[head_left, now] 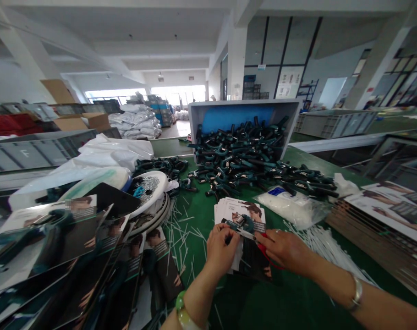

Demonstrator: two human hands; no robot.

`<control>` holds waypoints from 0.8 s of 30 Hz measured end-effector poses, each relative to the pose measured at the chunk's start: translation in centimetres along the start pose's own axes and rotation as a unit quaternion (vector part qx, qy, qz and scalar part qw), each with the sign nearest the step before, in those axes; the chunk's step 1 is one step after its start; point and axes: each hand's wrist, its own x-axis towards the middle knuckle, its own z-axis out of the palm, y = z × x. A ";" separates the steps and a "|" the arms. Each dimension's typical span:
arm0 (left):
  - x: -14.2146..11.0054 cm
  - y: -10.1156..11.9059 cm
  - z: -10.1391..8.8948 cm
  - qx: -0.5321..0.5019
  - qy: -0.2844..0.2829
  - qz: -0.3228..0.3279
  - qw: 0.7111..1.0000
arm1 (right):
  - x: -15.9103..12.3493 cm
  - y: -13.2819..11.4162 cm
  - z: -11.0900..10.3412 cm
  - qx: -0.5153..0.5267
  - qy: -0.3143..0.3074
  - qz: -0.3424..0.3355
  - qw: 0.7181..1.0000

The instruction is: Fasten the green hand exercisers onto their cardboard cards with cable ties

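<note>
The left hand [221,245] grips one end of a dark green tool [249,223], which lies on the top card [234,206] of a small stack; the right hand [287,248] has its fingers closed around red scissors [262,249]. The blades are very near the left fingertips, so a slip could, I think, pinch the skin or scratch the card. The card's print is too small for reading; a grey crate [40,152] shows one letter (it looks like F).
</note>
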 end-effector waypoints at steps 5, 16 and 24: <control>0.3 -0.5 -0.6 -0.063 0.081 -0.045 0.994 | -0.9 0.0 -0.6 0.128 -0.040 0.024 0.991; -2.5 -1.1 -4.1 0.087 -0.034 -0.093 0.991 | 5.6 0.4 -7.0 0.321 -0.263 0.076 0.907; -1.7 -3.2 -3.2 -0.057 -0.057 -0.117 0.990 | 9.1 1.3 -5.8 0.380 -0.420 0.093 0.819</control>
